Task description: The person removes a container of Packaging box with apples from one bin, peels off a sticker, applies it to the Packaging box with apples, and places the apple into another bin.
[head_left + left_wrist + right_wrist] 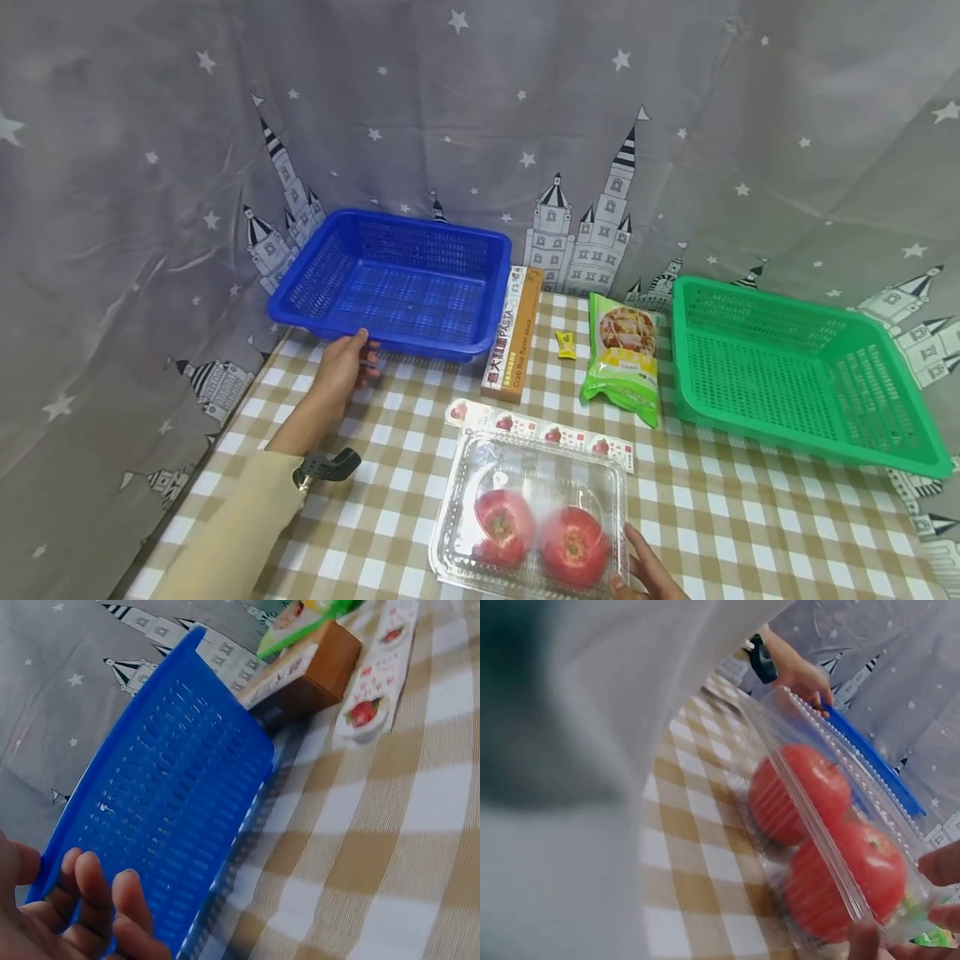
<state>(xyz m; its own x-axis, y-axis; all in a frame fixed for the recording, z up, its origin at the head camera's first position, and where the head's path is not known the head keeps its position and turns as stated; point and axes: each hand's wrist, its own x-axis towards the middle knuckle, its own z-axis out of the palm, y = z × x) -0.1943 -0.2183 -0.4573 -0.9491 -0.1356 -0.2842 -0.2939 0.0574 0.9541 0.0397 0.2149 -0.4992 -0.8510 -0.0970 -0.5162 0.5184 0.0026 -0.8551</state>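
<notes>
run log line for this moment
left hand: grips blue basket | right hand: holds clear box | red fruits: inside clear box | pasta box: beside blue basket

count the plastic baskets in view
2. The blue rectangular slotted plastic basket is at the back left, with the left hand at its near rim; the green rectangular slotted plastic basket is on the right. No others show.

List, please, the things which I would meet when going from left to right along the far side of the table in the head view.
Blue basket → pasta box → small yellow packet → green-edged food bag → green basket.
</notes>
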